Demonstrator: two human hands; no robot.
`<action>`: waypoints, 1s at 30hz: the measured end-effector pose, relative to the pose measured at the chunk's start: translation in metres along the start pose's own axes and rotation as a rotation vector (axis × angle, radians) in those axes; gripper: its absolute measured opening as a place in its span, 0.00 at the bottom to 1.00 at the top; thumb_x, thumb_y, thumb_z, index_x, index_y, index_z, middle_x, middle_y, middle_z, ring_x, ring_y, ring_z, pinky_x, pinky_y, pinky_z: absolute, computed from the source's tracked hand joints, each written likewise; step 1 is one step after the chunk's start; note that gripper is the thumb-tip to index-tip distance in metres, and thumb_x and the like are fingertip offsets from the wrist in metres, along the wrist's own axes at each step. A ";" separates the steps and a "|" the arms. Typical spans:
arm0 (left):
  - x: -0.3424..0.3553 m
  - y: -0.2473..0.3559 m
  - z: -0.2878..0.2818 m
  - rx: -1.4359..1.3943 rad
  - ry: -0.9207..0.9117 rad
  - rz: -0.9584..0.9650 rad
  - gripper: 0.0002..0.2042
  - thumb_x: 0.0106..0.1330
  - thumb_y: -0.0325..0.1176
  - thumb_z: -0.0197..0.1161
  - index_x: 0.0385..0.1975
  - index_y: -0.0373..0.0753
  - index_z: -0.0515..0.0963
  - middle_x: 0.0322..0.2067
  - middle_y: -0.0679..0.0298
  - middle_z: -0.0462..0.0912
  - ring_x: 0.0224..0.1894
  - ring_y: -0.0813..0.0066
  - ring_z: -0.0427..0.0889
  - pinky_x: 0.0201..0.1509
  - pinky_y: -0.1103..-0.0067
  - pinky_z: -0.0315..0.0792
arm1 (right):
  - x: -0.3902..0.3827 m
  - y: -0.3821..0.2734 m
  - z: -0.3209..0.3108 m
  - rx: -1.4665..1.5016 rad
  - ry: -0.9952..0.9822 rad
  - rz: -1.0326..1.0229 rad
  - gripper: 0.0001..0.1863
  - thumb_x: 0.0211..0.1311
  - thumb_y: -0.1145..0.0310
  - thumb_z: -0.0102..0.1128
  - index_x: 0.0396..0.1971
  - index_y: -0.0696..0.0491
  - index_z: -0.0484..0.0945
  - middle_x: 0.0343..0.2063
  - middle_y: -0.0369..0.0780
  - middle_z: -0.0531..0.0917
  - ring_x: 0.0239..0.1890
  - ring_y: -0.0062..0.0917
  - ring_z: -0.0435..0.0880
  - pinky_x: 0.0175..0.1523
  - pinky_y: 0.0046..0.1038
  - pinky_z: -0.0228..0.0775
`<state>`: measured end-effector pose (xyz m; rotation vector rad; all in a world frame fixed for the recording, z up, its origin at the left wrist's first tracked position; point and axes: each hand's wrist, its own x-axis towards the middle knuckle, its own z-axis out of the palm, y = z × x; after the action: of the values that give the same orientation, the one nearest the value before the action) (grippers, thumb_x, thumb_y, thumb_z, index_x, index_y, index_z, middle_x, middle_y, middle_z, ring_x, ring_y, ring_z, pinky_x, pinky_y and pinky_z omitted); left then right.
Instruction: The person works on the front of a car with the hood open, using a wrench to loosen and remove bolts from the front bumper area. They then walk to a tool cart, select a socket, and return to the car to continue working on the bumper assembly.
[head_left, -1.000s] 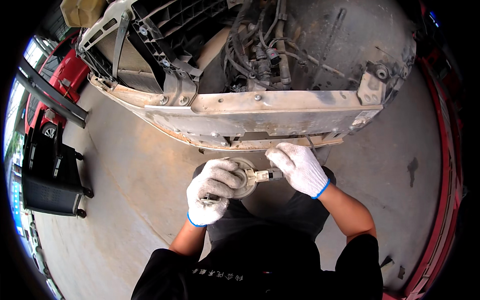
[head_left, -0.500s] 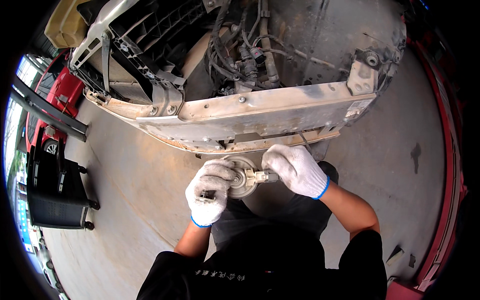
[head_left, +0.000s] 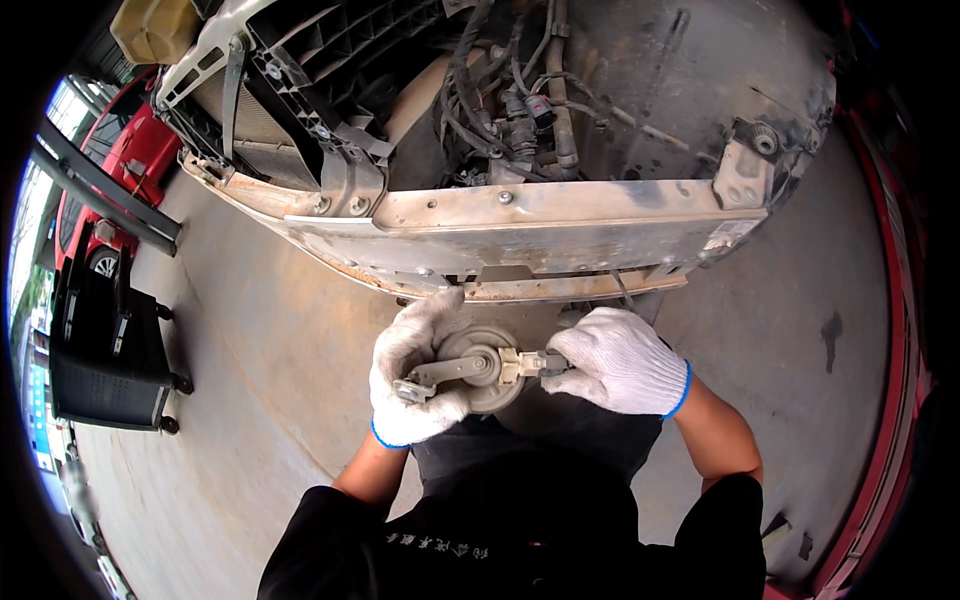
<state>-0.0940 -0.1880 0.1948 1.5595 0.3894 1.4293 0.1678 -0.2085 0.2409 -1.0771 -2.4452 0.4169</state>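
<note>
My left hand, in a white knit glove with blue cuff, cradles a round pale-grey disc part resembling a car horn. Its forefinger is raised, and its lower fingers curl under the end of a metal bracket bolted to the disc's centre. My right hand, in a matching glove, grips a grey connector fitted to the cream socket on the disc's right side. The part is held over my lap, below the car's exposed front beam.
Hoses and wiring and a radiator sit in the car's open front. At left stand a black trolley, metal posts and a red car. A long red body panel runs along the right.
My left forefinger has lifted off the disc, exposing its bracket and centre. My right hand has moved down and slightly right, its fingers still at the connector.
</note>
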 end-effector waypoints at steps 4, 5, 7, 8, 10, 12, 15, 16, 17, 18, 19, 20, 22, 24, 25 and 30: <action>-0.011 -0.002 0.006 -0.252 0.154 -0.241 0.55 0.49 0.50 0.78 0.73 0.47 0.47 0.67 0.44 0.60 0.69 0.42 0.62 0.67 0.52 0.66 | -0.001 -0.001 0.005 0.061 0.038 0.008 0.19 0.56 0.52 0.67 0.29 0.54 0.76 0.17 0.41 0.75 0.24 0.38 0.78 0.34 0.38 0.70; -0.013 0.005 0.008 -0.314 0.228 -0.357 0.57 0.47 0.53 0.78 0.74 0.47 0.45 0.67 0.44 0.61 0.68 0.43 0.64 0.66 0.52 0.68 | -0.002 -0.001 0.009 0.090 0.033 0.029 0.20 0.55 0.52 0.68 0.30 0.55 0.77 0.18 0.42 0.75 0.24 0.38 0.78 0.34 0.38 0.69; -0.022 -0.003 0.002 -0.322 0.177 -0.329 0.59 0.43 0.45 0.83 0.73 0.42 0.47 0.66 0.44 0.62 0.65 0.49 0.69 0.68 0.57 0.66 | 0.001 -0.001 0.011 0.118 0.047 0.017 0.20 0.54 0.52 0.69 0.31 0.55 0.77 0.19 0.42 0.76 0.24 0.39 0.77 0.33 0.38 0.68; -0.020 -0.005 0.002 -0.221 0.103 -0.306 0.49 0.47 0.43 0.80 0.66 0.39 0.56 0.63 0.45 0.66 0.63 0.50 0.71 0.66 0.58 0.68 | 0.000 -0.001 0.013 0.114 0.059 -0.003 0.19 0.54 0.52 0.69 0.31 0.54 0.77 0.18 0.42 0.76 0.24 0.39 0.77 0.33 0.38 0.68; -0.014 -0.011 0.000 -0.020 -0.048 -0.237 0.29 0.53 0.38 0.75 0.53 0.32 0.73 0.55 0.46 0.74 0.57 0.54 0.76 0.62 0.61 0.71 | -0.001 -0.003 0.015 0.086 0.050 -0.022 0.19 0.56 0.53 0.68 0.29 0.54 0.76 0.17 0.41 0.75 0.23 0.38 0.78 0.32 0.38 0.68; -0.010 -0.004 -0.001 -0.021 -0.099 -0.284 0.15 0.58 0.32 0.70 0.42 0.32 0.79 0.51 0.47 0.77 0.56 0.52 0.77 0.60 0.60 0.71 | 0.001 -0.005 0.014 0.041 0.012 -0.032 0.18 0.58 0.53 0.65 0.26 0.53 0.74 0.15 0.41 0.75 0.22 0.37 0.79 0.31 0.39 0.70; -0.011 -0.008 -0.003 0.098 -0.164 -0.143 0.15 0.58 0.31 0.70 0.43 0.32 0.79 0.49 0.48 0.77 0.55 0.51 0.77 0.59 0.59 0.72 | 0.006 -0.009 0.014 0.034 -0.008 -0.052 0.18 0.58 0.54 0.66 0.26 0.53 0.74 0.14 0.41 0.75 0.21 0.38 0.79 0.31 0.39 0.69; -0.012 -0.009 -0.004 0.113 -0.177 -0.130 0.15 0.58 0.30 0.70 0.43 0.33 0.79 0.49 0.48 0.77 0.55 0.50 0.77 0.59 0.59 0.72 | 0.006 -0.008 0.015 0.034 -0.026 -0.049 0.18 0.57 0.54 0.66 0.27 0.54 0.74 0.15 0.41 0.75 0.21 0.38 0.78 0.31 0.39 0.69; -0.011 -0.011 -0.006 0.128 -0.191 -0.115 0.15 0.58 0.30 0.70 0.43 0.33 0.79 0.48 0.49 0.77 0.55 0.50 0.77 0.59 0.59 0.72 | 0.006 -0.006 0.016 0.031 -0.043 -0.047 0.18 0.56 0.53 0.67 0.28 0.54 0.75 0.15 0.41 0.75 0.21 0.38 0.77 0.30 0.39 0.68; -0.011 -0.011 -0.008 0.143 -0.205 -0.099 0.15 0.58 0.30 0.70 0.43 0.33 0.79 0.48 0.49 0.77 0.55 0.49 0.77 0.59 0.58 0.72 | 0.006 -0.006 0.017 0.028 -0.059 -0.044 0.19 0.56 0.53 0.68 0.29 0.55 0.76 0.16 0.41 0.75 0.21 0.39 0.77 0.30 0.39 0.68; -0.013 -0.010 -0.006 0.144 -0.191 -0.113 0.14 0.58 0.29 0.70 0.43 0.33 0.79 0.47 0.49 0.77 0.55 0.50 0.77 0.59 0.58 0.72 | 0.007 -0.007 0.016 0.020 -0.059 -0.047 0.19 0.56 0.53 0.68 0.29 0.55 0.76 0.16 0.41 0.75 0.21 0.39 0.77 0.30 0.39 0.68; -0.014 -0.008 -0.003 0.145 -0.175 -0.127 0.14 0.58 0.29 0.70 0.43 0.33 0.78 0.47 0.49 0.78 0.54 0.50 0.77 0.59 0.58 0.72 | 0.008 -0.009 0.014 0.013 -0.061 -0.050 0.19 0.56 0.53 0.67 0.29 0.55 0.76 0.16 0.41 0.75 0.21 0.39 0.77 0.30 0.39 0.68; -0.012 -0.002 0.001 0.171 -0.168 -0.100 0.14 0.58 0.28 0.70 0.42 0.33 0.78 0.46 0.50 0.78 0.53 0.51 0.78 0.59 0.58 0.72 | 0.009 -0.010 0.012 -0.002 -0.068 -0.063 0.18 0.55 0.54 0.67 0.30 0.55 0.76 0.16 0.41 0.76 0.22 0.39 0.78 0.31 0.39 0.69; -0.005 -0.001 0.004 0.213 -0.194 -0.040 0.14 0.57 0.28 0.70 0.42 0.33 0.78 0.45 0.51 0.79 0.52 0.51 0.78 0.59 0.59 0.72 | 0.009 -0.008 0.012 -0.024 -0.079 -0.073 0.18 0.54 0.54 0.68 0.30 0.55 0.77 0.16 0.41 0.76 0.22 0.39 0.78 0.31 0.39 0.69; -0.005 -0.002 0.004 0.235 -0.208 -0.027 0.14 0.57 0.27 0.70 0.42 0.33 0.78 0.45 0.51 0.79 0.52 0.52 0.78 0.58 0.59 0.72 | 0.008 -0.006 0.017 -0.018 -0.088 -0.040 0.18 0.54 0.54 0.68 0.30 0.55 0.77 0.16 0.41 0.76 0.22 0.39 0.78 0.32 0.39 0.70; -0.007 -0.016 0.006 0.259 -0.137 -0.227 0.13 0.60 0.28 0.68 0.43 0.32 0.79 0.49 0.53 0.78 0.52 0.60 0.78 0.58 0.66 0.72 | 0.006 -0.007 0.026 -0.213 0.000 0.078 0.21 0.51 0.56 0.69 0.38 0.56 0.77 0.32 0.43 0.79 0.38 0.38 0.80 0.47 0.40 0.73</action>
<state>-0.0850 -0.1883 0.1788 1.7460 0.6672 1.1240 0.1463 -0.2114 0.2230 -1.2617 -2.4968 0.1819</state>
